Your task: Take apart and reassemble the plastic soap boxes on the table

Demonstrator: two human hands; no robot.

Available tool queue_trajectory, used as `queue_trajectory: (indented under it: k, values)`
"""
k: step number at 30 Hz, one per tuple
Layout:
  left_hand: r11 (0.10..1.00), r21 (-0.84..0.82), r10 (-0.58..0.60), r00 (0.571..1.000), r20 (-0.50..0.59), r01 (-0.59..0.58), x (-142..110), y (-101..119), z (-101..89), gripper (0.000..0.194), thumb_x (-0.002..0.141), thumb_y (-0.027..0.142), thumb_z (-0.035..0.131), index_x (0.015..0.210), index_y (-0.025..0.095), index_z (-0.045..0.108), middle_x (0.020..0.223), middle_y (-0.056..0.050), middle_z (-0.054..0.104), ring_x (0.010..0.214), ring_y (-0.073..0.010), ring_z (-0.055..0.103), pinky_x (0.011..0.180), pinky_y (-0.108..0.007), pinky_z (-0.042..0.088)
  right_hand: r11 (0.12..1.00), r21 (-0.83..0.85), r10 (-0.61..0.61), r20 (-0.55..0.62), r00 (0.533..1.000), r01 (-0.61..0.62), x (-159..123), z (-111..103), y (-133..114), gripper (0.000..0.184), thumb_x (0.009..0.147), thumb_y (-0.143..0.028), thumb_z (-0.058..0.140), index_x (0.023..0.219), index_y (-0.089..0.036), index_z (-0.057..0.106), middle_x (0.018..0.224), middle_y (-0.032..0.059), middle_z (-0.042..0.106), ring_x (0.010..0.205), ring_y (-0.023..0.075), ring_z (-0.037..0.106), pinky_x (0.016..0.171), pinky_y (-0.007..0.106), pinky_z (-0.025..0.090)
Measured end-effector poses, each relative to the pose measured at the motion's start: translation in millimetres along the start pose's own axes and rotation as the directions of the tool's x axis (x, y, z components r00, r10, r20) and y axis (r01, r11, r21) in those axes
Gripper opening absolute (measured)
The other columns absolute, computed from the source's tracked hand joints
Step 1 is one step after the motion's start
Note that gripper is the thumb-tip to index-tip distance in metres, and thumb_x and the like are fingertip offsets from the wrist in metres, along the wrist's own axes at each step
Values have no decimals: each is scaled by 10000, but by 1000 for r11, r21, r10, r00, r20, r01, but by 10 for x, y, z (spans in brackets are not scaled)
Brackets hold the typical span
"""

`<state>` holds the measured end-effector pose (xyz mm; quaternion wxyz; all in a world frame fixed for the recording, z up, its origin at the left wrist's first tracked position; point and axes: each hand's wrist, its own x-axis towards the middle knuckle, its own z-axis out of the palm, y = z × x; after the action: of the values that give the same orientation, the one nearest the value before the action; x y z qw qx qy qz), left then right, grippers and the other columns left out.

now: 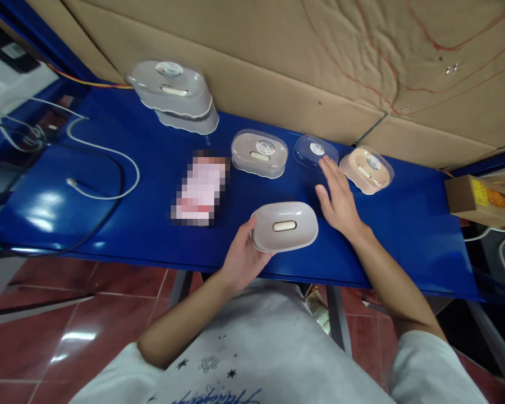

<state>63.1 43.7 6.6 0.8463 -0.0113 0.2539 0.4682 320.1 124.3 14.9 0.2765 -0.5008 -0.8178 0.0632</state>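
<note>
My left hand (246,255) grips the left end of a light grey oval dish (305,233), thumb on its rim. A cream-coloured elongated piece (284,226) lies in the middle of the dish's floor. My right hand (339,199) is held out with its fingers extended and grips nothing visible. Its fingertips reach the near edge of a clear plastic lid (306,150) bearing a round white label; whether they touch it I cannot tell. Just right of that hand sits a beige oval dish (364,180) under a clear lid.
A lidded grey dish (258,166) stands behind the held one. Stacked lidded containers (189,120) are at the back left, beside the cardboard wall (252,62). A pixelated flat item (200,188) lies on the blue table (160,235). Cables (122,151) cross its left side; a cardboard box (482,202) is at right.
</note>
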Motion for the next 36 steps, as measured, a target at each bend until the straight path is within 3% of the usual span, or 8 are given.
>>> queue_trajectory:
  k: [2, 7, 13, 17, 22, 25, 29, 36]
  values:
    - [999, 33, -5, 1000, 1, 4, 2, -9, -6, 226, 1008, 367, 675, 1145, 215, 771, 1191, -15, 817, 1323, -259, 678, 1170, -402, 521, 993, -103, 63, 64, 996, -56, 39, 61, 132, 693, 1109, -523, 398, 1705, -194, 265, 1742, 170, 366, 1642, 366, 302, 1321, 640, 283]
    - [998, 70, -8, 1000, -13, 8, 5, -15, -9, 231, 991, 375, 699, 1141, 218, 777, 1202, -18, 814, 1369, -271, 648, 1168, -399, 518, 981, -176, 99, 74, 992, -84, -5, 91, 202, 696, 1051, -616, 508, 1629, -238, 421, 1534, 182, 584, 1478, 400, 509, 1225, 654, 393]
    - [995, 96, -2, 1000, -6, 3, -3, -27, 6, 232, 971, 378, 729, 1140, 233, 791, 1189, -8, 816, 1381, -264, 641, 1191, -394, 501, 962, -243, 144, 65, 988, -124, 4, 66, 328, 797, 1022, -689, 514, 1662, -241, 359, 1741, 167, 338, 1639, 434, 241, 1282, 694, 278]
    - [994, 107, 4, 1000, -7, -3, -5, -35, 13, 264, 946, 386, 768, 1149, 220, 795, 1182, -19, 815, 1361, -264, 655, 1207, -389, 488, 965, -205, 173, 43, 984, -161, 36, 55, 445, 787, 990, -728, 548, 1592, -226, 476, 1554, 187, 544, 1527, 410, 437, 1259, 650, 355]
    - [996, 93, -9, 1000, -10, 10, 4, -35, 6, 273, 961, 353, 745, 1200, 228, 785, 1176, -17, 816, 1336, -259, 672, 1194, -394, 504, 980, -136, 151, 37, 988, -145, 30, 70, 439, 850, 918, -787, 619, 1572, -256, 513, 1706, 201, 365, 1592, 456, 351, 1238, 718, 348]
    - [995, 94, -22, 1000, -10, 23, 4, -27, 1, 295, 995, 355, 705, 1259, 240, 765, 1200, -24, 813, 1356, -266, 662, 1183, -409, 515, 986, -25, 166, 54, 985, -165, 28, 6, 366, 786, 935, -747, 631, 1545, -260, 546, 1656, 194, 469, 1526, 419, 480, 1235, 683, 391]
    - [992, 104, -74, 997, 38, 70, 5, -12, -21, 345, 1054, 435, 626, 1303, 228, 745, 1278, -59, 796, 1388, -309, 640, 1191, -493, 501, 980, 199, -20, 74, 997, 5, -24, -216, 68, 685, 966, -625, 669, 1552, -293, 540, 1618, 140, 541, 1515, 365, 511, 1254, 599, 423]
    - [983, 155, -112, 988, 108, 95, 22, 4, -58, 533, 1083, 585, 504, 1381, 195, 714, 1392, -112, 749, 1354, -331, 666, 1126, -480, 551, 887, 362, -385, 232, 893, 288, -215, -280, -532, 753, 942, -456, 767, 1607, -297, 453, 1660, 152, 480, 1533, 341, 487, 1234, 557, 455]
